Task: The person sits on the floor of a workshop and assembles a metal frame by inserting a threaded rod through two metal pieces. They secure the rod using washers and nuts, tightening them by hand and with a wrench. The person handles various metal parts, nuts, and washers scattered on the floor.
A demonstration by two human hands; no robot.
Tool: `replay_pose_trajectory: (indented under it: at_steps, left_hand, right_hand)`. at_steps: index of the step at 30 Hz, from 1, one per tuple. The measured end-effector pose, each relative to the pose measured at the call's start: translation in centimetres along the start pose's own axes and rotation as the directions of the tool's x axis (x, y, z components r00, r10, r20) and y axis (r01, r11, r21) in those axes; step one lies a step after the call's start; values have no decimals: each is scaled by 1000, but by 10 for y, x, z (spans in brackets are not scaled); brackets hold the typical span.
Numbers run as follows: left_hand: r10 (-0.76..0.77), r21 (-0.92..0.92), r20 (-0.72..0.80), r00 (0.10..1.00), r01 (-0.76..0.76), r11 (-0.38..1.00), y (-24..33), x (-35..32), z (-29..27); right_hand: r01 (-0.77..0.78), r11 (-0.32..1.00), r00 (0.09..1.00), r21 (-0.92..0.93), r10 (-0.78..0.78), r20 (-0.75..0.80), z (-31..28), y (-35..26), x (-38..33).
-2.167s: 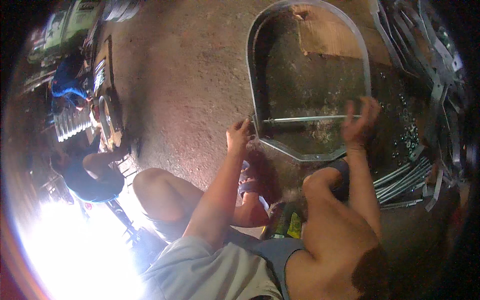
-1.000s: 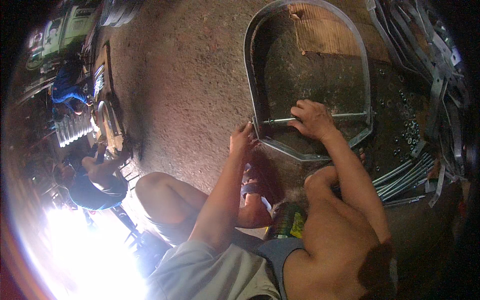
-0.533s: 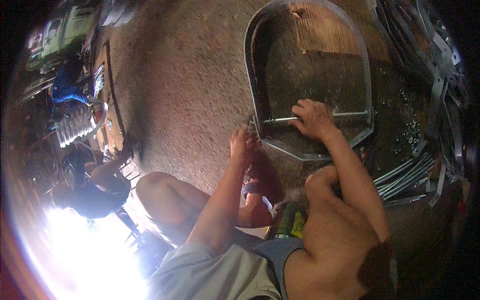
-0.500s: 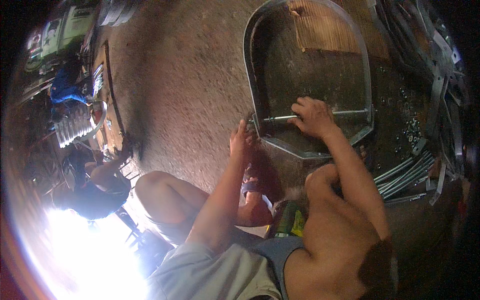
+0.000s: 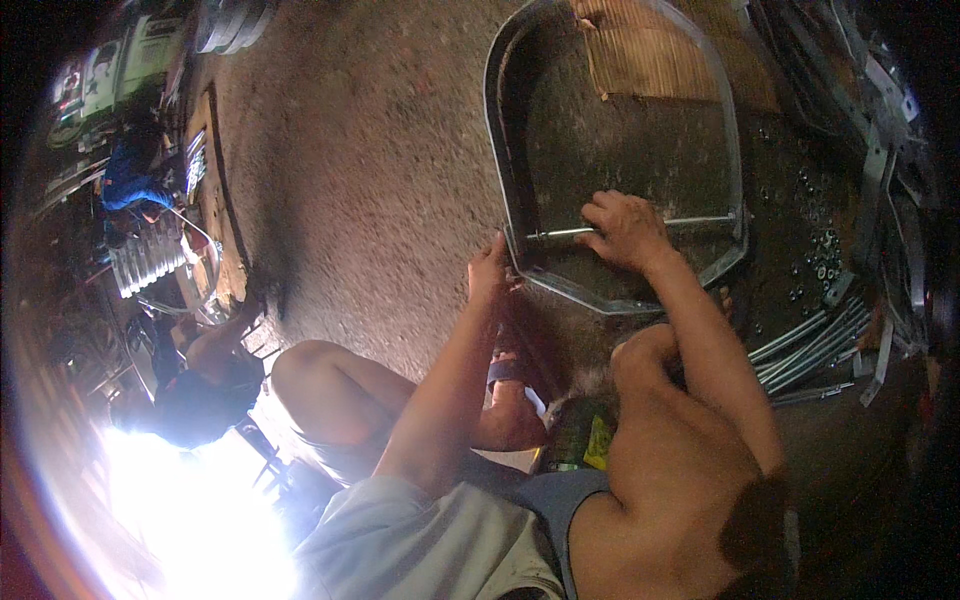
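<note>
A large grey metal band frame [image 5: 741,150], arched at the far end and angled at the near end, lies on the ground in front of me. A thin shiny metal rod [image 5: 690,221] spans its inside from side to side. My right hand [image 5: 627,232] is closed over the middle of this rod, fingers curled round it. At the frame's left side, by the rod's left end, my left hand [image 5: 487,270] has its fingers drawn together against the band. Whatever they pinch is hidden.
Right of the frame lie scattered nuts [image 5: 825,255], a bundle of metal rods [image 5: 815,345] and a pile of metal strips [image 5: 880,190]. Cardboard [image 5: 650,60] lies under the frame's far end. Another person [image 5: 135,180] in blue works at far left beside curved metal pieces [image 5: 150,262].
My left hand has shifted slightly right and up, closer against the band. The right hand stays on the rod. At far left, the other person's arm and metal piece have moved.
</note>
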State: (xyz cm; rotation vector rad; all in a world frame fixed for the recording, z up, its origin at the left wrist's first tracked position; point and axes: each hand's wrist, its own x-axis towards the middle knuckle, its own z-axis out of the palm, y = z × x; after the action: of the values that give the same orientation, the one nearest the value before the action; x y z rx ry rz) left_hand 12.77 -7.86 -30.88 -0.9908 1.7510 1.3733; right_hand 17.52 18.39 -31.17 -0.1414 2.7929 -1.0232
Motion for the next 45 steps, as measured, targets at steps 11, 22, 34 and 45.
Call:
replay_pose_trajectory:
  at_steps: [11, 22, 34, 45]
  left_hand:
    - [-21, -88, 70, 997, 27, 996, -12, 2, -18]
    - [68, -10, 31, 997, -67, 998, -5, -7, -12]
    - [154, -3, 87, 984, -154, 988, -30, 14, -29]
    - [263, 232, 122, 957, -285, 930, -46, 34, -49]
  right_hand:
    - [-33, 999, 998, 10, 33, 56, 2, 0, 0]
    - [-71, 997, 990, 12, 69, 125, -2, -5, 2]
    - [-10, 1000, 1000, -10, 10, 27, 5, -1, 1]
    - [-5, 999, 1000, -33, 6, 28, -2, -9, 6]
